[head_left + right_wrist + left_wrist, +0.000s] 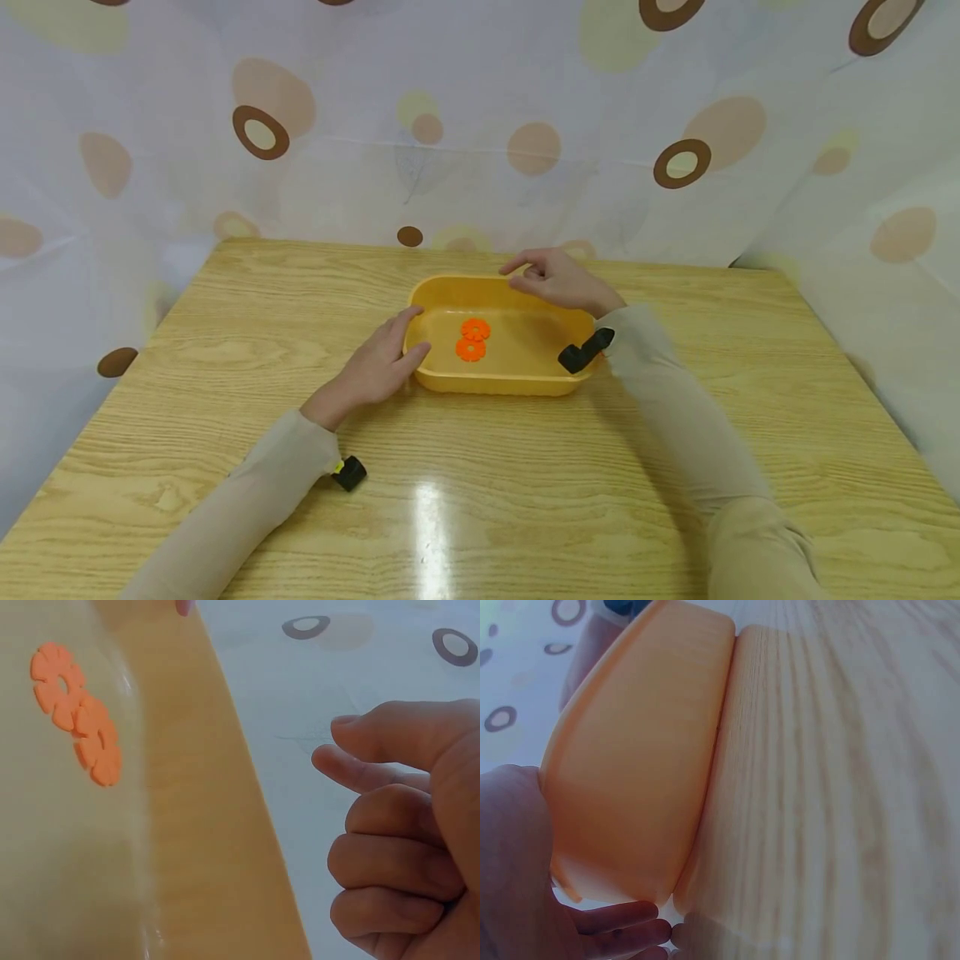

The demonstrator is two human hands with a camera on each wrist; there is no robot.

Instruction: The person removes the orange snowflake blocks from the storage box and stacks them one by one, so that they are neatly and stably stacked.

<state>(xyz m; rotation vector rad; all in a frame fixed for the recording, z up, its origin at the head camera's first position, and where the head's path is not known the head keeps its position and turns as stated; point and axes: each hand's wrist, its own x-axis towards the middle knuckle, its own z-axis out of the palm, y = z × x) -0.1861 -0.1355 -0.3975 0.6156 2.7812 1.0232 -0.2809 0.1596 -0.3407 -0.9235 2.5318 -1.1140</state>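
Observation:
A yellow plastic basin (495, 384) sits on the wooden table. On its floor, left of the middle, lie two orange flower-shaped discs (471, 349), one overlapping the other. My left hand (375, 362) holds the basin's left end, thumb over the rim; in the left wrist view its fingers (622, 941) lie along the outside of that end. Over the back right rim hovers my right hand (558, 279), holding nothing. The right wrist view shows its thumb and index finger extended with a gap between them, the other fingers (390, 862) curled in.
The wooden table (480, 467) reaches toward me and to both sides of the basin. Behind it hangs a white cloth (480, 192) with brown and beige ovals. Black wrist devices (349, 473) sit at both cuffs.

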